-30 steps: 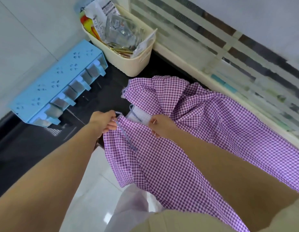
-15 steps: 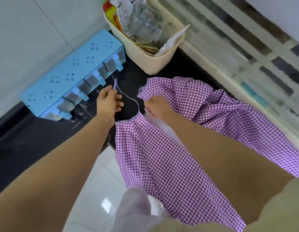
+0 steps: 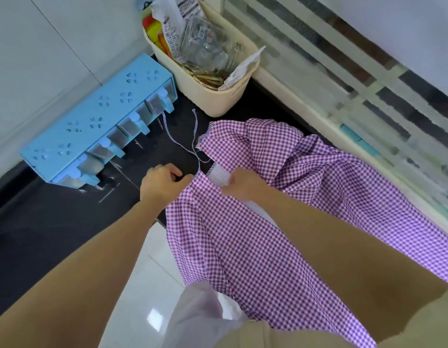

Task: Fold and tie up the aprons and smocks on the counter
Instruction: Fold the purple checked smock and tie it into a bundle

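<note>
Far left: blue box (image 3: 97, 116) with small clear drawers lies along the wall on the black counter (image 3: 42, 222); drawer contents too blurred to read. Counter's near edge is cut by the left forearm, with glossy white floor (image 3: 147, 285) below it.

Left hand (image 3: 162, 184): fingers curled in, thumb and forefinger pinching the neck corner of the purple gingham smock (image 3: 318, 197) right where a tie starts. Fingertips are tucked under, so exact grip point is hard to see.

Two thin striped strings (image 3: 177, 144) run from that neck edge up across the counter, one end near the blue box's drawers, the other near the basket. They cross just above the hands; knot or plain crossing, cannot tell.

Cream basket (image 3: 217, 96) behind, packed with packets and crinkled clear plastic; top is cut off by the frame, labels unreadable.

Right hand (image 3: 243, 187): seen from the back, fingers curled round the smock's neck edge beside a white patch of lining or label. Fingertips hidden behind the hand.

Smock lies bunched on the counter to the right, near part hanging over the counter edge toward the person; its lower end is covered by the right forearm and a pale translucent cloth (image 3: 200, 317) at the bottom, not identifiable.

Far right: window (image 3: 368, 96) with striped blur, out of focus.
</note>
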Tool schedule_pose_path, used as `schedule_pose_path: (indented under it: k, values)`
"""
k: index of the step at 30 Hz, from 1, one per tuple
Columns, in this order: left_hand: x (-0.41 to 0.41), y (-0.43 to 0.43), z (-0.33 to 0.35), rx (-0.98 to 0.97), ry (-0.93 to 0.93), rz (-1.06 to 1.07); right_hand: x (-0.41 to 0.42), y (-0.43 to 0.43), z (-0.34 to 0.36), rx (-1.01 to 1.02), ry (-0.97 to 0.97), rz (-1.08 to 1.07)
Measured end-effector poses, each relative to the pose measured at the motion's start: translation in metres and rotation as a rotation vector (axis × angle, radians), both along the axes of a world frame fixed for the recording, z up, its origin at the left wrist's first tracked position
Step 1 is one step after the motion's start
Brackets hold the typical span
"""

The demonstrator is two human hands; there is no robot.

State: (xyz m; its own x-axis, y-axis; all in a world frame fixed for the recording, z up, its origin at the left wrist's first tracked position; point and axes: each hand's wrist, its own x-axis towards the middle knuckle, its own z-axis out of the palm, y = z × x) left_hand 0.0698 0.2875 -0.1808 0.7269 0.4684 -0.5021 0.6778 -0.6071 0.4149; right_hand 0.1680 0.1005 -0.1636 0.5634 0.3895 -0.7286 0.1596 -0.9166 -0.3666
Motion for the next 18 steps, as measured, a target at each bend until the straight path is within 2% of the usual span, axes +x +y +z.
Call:
schedule_pose_path:
  k: [3, 6, 11, 14, 18]
  values:
    - [-0.012, 0.003, 0.002, -0.13, 0.084, -0.045, -0.019, -0.021, -0.01, -0.122, -0.147, 0.113]
    - [-0.018, -0.002, 0.006, -0.049, 0.073, -0.116, -0.025, -0.026, -0.012, -0.107, -0.189, 0.113]
    - [-0.011, -0.013, 0.009, -0.002, -0.17, 0.042, -0.019, -0.032, 0.001, -0.007, -0.368, -0.044]
    - [-0.017, -0.027, 0.012, 0.071, -0.194, 0.139, -0.023, -0.04, -0.004, 0.006, -0.374, -0.103]
    - [-0.064, -0.033, 0.015, 0.106, -0.204, 0.25, -0.035, -0.047, -0.013, 0.089, -0.339, -0.136]
